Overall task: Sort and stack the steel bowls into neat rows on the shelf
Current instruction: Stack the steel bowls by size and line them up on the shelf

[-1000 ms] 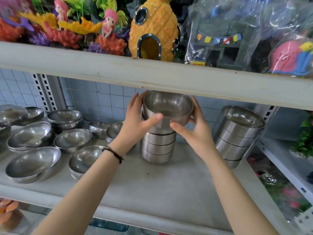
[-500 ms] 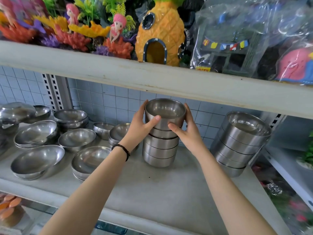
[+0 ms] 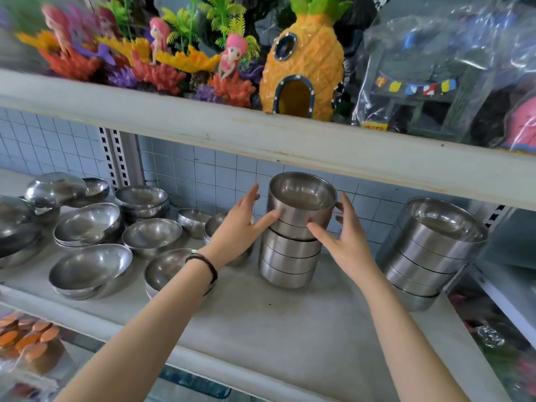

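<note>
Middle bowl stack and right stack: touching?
Apart. Head view: wall tiles and the right hand show in a clear gap between the middle stack and the right stack.

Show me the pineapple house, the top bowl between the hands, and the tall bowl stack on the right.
Pineapple house (image 3: pixel 310 59), head view, orange front above the doorway.
Top bowl (image 3: pixel 295 211), head view, outer front wall.
Tall stack (image 3: pixel 426 250), head view, side wall midway up.

Pink bagged ornament (image 3: pixel 519 126): 2 o'clock, edge-cropped | shallow steel bowl (image 3: pixel 13 229): 9 o'clock, edge-cropped | pink-haired figurine (image 3: pixel 56 21): 11 o'clock, blurred
</note>
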